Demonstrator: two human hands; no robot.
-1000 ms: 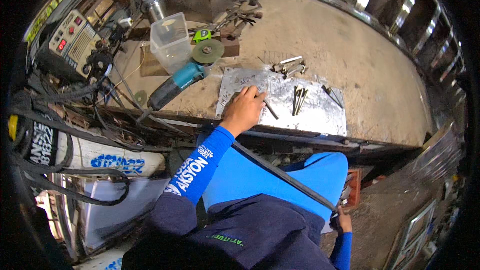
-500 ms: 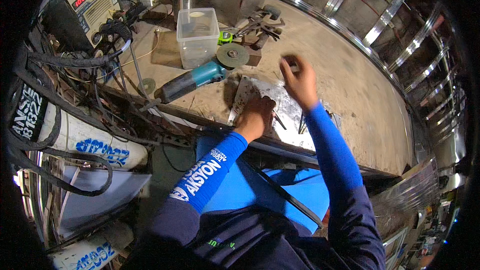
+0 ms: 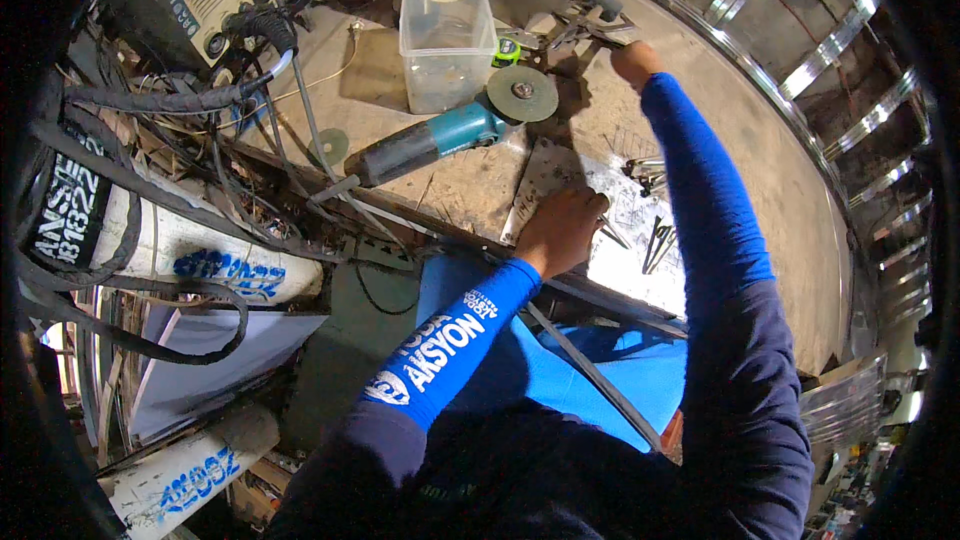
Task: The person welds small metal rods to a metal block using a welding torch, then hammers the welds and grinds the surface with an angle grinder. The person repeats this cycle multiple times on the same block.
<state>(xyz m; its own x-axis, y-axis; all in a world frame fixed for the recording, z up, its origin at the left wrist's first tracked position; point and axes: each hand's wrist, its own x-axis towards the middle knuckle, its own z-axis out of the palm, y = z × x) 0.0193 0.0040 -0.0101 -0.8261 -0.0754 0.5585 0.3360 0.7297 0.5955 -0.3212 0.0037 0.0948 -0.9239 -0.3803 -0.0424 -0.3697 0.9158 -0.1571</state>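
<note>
Resting with the left hand (image 3: 567, 228) on the scuffed metal plate (image 3: 622, 278), near the front edge of the wooden table (image 3: 755, 155), with fingers bent downward at one end of a thin rod (image 3: 614, 233); unable to say whether pinching that rod or merely lying against it; stretching with the right hand (image 3: 636, 64) well across the table to the heap of metal tools (image 3: 572, 28), with fingers curled over its near side (partly hidden, so unable to say whether gripping a tool or just touching one); on the plate, to the right of the thin rod, a few loose dark rods (image 3: 660, 243); farther back, short metal pieces (image 3: 646, 172); to the left, an angle grinder (image 3: 405, 152), just in front of a clear plastic container (image 3: 446, 55); across the lap, a long dark bar (image 3: 597, 380)
</note>
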